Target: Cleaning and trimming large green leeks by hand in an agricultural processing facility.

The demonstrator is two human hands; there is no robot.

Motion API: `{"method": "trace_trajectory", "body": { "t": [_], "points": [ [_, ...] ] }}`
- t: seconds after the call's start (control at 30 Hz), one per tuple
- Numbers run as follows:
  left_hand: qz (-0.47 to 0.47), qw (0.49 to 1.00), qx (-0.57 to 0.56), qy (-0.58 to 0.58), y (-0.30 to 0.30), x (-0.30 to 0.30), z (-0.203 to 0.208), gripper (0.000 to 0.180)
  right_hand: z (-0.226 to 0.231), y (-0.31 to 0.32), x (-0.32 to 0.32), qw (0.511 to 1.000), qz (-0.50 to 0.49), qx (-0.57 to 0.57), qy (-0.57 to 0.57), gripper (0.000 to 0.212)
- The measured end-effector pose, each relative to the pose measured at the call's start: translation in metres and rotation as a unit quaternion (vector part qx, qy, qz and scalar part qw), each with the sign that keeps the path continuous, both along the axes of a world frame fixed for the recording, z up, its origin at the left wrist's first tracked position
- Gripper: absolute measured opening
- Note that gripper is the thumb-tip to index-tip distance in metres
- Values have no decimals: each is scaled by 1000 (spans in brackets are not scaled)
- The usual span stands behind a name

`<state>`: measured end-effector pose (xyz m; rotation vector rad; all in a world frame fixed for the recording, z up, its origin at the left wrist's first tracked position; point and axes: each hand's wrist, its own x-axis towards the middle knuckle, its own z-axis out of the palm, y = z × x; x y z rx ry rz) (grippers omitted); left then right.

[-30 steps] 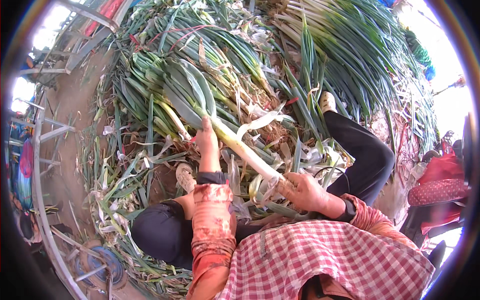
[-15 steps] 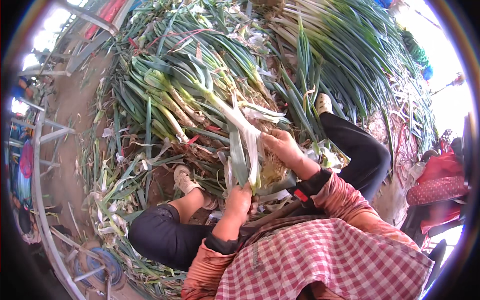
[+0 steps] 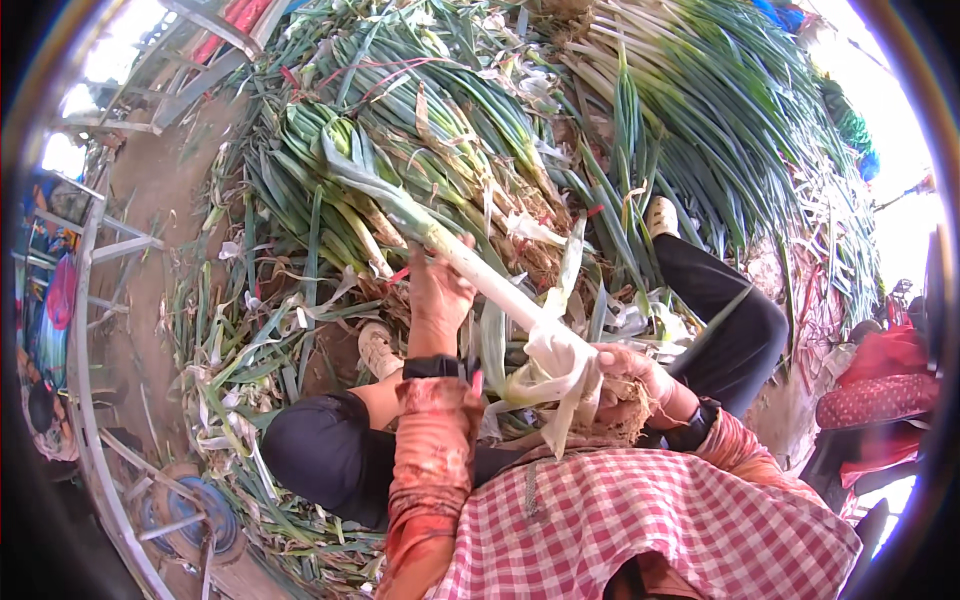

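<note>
A single leek (image 3: 488,282) lies slantwise in front of me, its green leaves pointing to the far left and its white shaft bare. My right hand (image 3: 640,382) is closed round its root end, where a tuft of brown roots (image 3: 628,412) shows. Loose pale outer layers (image 3: 553,362) hang peeled back just above that hand. My left hand (image 3: 438,295) grips the shaft farther up, near the green part; a fingertip shows on its far side. Beyond it lies a heap of unpeeled leeks (image 3: 470,165) with brown, dirty roots.
At the far right is a large pile of cleaned leeks (image 3: 700,120). Torn leaves (image 3: 240,400) litter the ground around my feet. A metal cart frame (image 3: 88,370) with a blue wheel (image 3: 190,520) stands on the left. Red cloth (image 3: 880,380) lies at the right.
My left hand has moved from the lower leaf strips up to the leek's shaft. My right hand has shifted down and right to the roots. The outer layers now hang bunched near the root end.
</note>
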<state>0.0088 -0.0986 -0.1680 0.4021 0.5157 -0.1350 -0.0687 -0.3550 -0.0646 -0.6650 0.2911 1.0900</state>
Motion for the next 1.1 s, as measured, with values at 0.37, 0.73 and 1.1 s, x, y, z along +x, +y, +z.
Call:
{"method": "trace_trajectory", "body": {
  "t": [0.37, 0.73, 1.1],
  "points": [
    [121, 980, 146, 56, 4, 12, 8, 31, -58, -15, 1, 961, -40, -240, -130, 35],
    [96, 978, 149, 113, 4, 9, -13, 22, -60, -4, -6, 868, 82, -338, -354, 45],
    [111, 986, -18, 125, -22, -5, -31, 12, -57, 1, -7, 996, -2, -79, 29, 43]
  ]
}}
